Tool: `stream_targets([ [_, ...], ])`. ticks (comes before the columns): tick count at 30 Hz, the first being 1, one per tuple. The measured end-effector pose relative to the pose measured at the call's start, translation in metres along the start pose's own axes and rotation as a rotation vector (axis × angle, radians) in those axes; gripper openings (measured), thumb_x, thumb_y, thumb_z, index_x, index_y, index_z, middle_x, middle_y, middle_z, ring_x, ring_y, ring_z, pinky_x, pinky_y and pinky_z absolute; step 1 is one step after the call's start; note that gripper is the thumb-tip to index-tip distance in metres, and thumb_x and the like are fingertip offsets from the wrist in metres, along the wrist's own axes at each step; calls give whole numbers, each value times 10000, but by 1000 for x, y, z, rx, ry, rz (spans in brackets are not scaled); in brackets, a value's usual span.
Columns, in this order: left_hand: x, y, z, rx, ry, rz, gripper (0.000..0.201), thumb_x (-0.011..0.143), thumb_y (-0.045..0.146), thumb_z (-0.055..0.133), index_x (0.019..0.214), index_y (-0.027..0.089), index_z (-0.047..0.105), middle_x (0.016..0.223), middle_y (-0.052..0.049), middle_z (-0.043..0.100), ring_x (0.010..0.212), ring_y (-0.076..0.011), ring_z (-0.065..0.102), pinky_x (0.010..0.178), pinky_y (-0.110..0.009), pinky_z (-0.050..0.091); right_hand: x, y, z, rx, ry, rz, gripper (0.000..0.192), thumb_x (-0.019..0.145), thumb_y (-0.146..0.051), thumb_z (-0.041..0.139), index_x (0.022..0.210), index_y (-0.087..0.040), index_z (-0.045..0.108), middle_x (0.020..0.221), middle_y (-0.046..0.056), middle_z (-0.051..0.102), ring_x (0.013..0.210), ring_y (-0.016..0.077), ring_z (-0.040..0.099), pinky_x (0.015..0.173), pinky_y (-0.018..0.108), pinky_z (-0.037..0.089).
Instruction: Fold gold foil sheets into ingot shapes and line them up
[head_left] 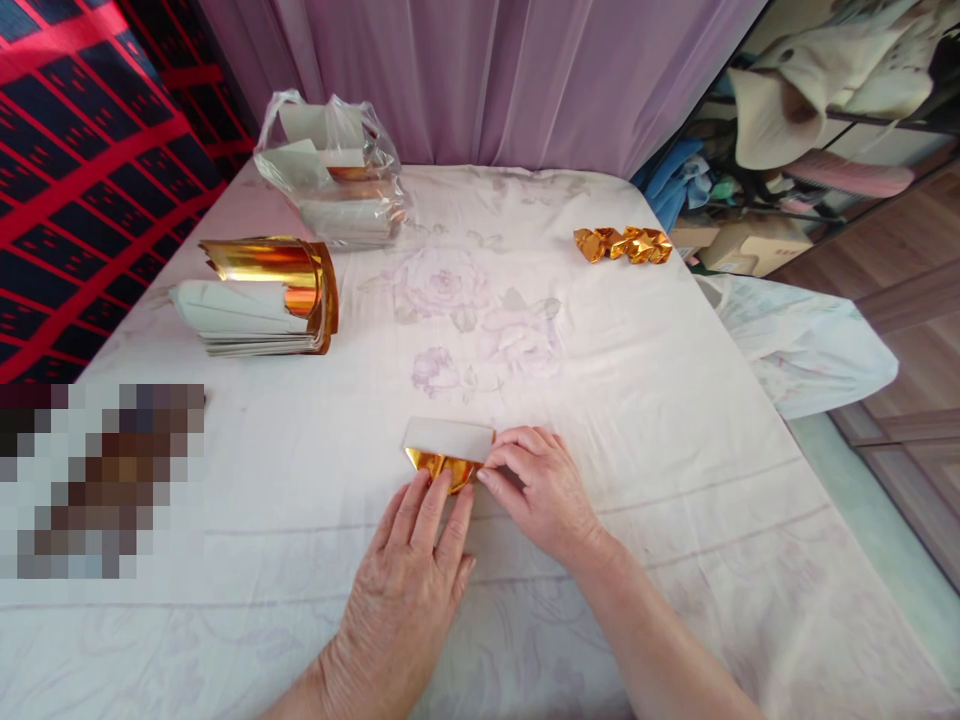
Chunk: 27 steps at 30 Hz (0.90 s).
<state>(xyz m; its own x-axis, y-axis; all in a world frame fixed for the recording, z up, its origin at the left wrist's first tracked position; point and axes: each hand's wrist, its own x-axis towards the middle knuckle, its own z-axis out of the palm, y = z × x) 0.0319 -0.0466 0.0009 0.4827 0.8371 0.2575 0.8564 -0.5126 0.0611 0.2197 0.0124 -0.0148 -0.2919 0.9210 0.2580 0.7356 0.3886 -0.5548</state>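
Note:
A partly folded sheet of gold foil paper (448,440) lies near the front of the table, white on its far part and shiny gold along the near part. My left hand (416,550) rests flat, fingers stretched, with the fingertips on the gold near edge. At the sheet's right end, my right hand (544,490) has its thumb and forefinger pinched on the corner. What lies under the left fingertips is hidden.
A bent stack of gold and white paper (259,300) sits at the left. Behind it stands a clear plastic bag (337,180) holding more paper. Folded gold pieces (622,245) lie at the far right. A flowered cloth (660,400) covers the table; shelves (825,150) stand beyond its right edge.

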Motion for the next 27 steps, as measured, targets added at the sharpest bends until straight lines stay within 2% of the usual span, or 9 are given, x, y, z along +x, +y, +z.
stream_targets([
  [5,1,1,0,37,-36,21,429,963,284,434,1323,117,596,1388,-119,605,1261,-312,551,1041,-477,436,0,2,-1,0,-8,3,87,893,-221,669,807,-231,666,912,14,672,866,188,603,787,355,390],
  [7,1,1,0,32,-58,4,446,971,337,444,1338,128,590,1400,-106,598,1278,-313,535,1057,-490,415,0,6,-4,28,-39,-22,52,889,-202,668,851,-236,678,943,16,680,887,190,612,803,357,405],
  [11,-1,2,1,11,-94,-32,488,956,421,496,1372,177,570,1431,-84,574,1310,-308,505,1095,-502,373,1,11,-8,57,-82,-58,102,896,-163,629,898,-243,693,969,25,691,907,190,630,824,361,435],
  [19,0,2,2,-12,-68,-37,484,955,413,500,1355,152,582,1408,-86,597,1296,-308,513,1093,-506,356,4,8,-5,47,-60,-10,101,881,-158,625,834,-232,674,931,24,687,879,192,627,824,362,438],
  [27,0,1,1,-19,-105,-50,461,946,421,530,1357,222,588,1394,-61,610,1301,-303,507,1103,-517,352,6,5,-3,63,-39,31,98,871,-173,624,826,-240,679,896,21,667,854,184,622,805,348,443],
])
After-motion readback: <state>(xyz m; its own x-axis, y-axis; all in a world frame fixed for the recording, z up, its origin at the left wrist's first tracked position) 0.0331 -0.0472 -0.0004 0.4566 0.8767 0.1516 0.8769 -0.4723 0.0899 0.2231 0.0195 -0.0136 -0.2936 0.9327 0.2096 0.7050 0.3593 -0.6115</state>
